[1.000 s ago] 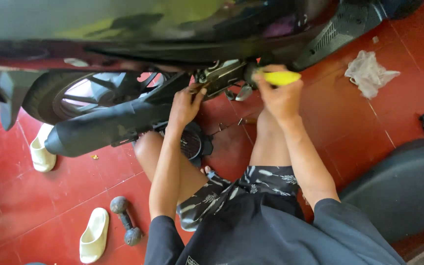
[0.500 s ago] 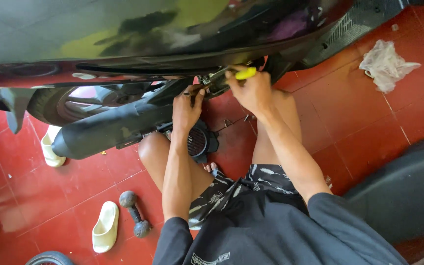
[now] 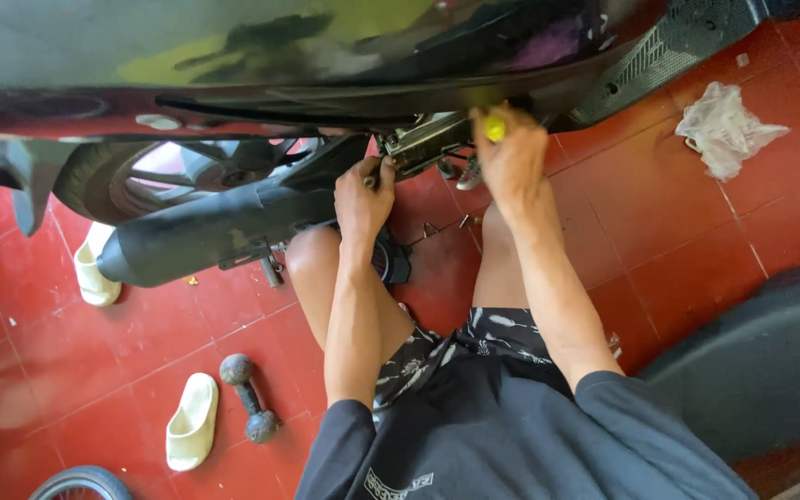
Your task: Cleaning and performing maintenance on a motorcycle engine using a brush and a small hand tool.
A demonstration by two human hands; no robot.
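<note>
While the left hand point(image 3: 363, 199) presses its fingers against the metal engine bracket point(image 3: 423, 143) under the scooter body, just right of the black exhaust pipe point(image 3: 206, 231), the grip looks like a loose pinch on a small part I cannot make out. To the right, the right hand point(image 3: 514, 162) is wrapped tight round a yellow-handled screwdriver point(image 3: 493, 127), only the butt of the handle showing, its tip hidden at the same bracket. Judging from this, the tip could slip off its screw because the hand pushes at an angle in shade, and it might jab the left fingers so close beside it; a freed screw could drop onto the red tiled floor point(image 3: 659, 231) and roll among the loose bits near the knees. Compared with half a second ago, the right hand has turned so the handle points toward the camera rather than lying sideways, and the left hand has crept nearer the bracket
</note>
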